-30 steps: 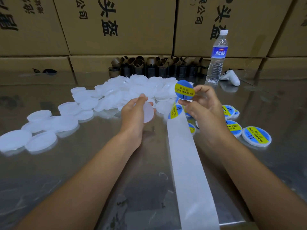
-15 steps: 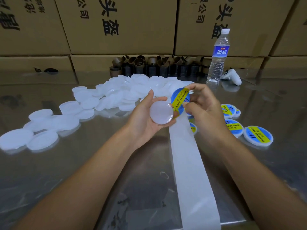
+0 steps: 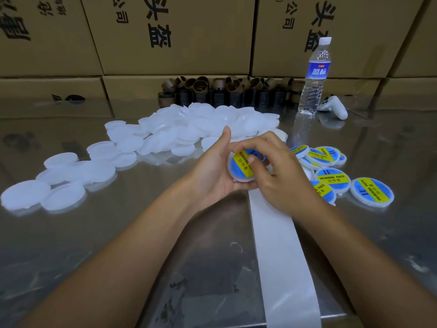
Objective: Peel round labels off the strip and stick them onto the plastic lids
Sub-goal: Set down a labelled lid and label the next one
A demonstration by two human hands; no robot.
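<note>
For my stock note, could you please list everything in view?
Blank lids: dozens, translucent white, heaped left and centre.
Labelled lids: about six, blue-yellow, right side.
Held lid: one, white, bearing blue-yellow label.
Backing strip: one, white, centre to near edge.
Water bottle: one, clear, far right.
Controller: one, white, beside bottle.
Cardboard cores: many, brown, back row.
Boxes: several, brown, behind table.
Table: one, shiny metal.
Left hand: holds lid.
Right hand: grips lid, thumb on label.

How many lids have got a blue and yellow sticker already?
7 show: one held lid in the left hand, pressed by the right hand; six stickered lids clustered to their right. More may hide underneath.
</note>
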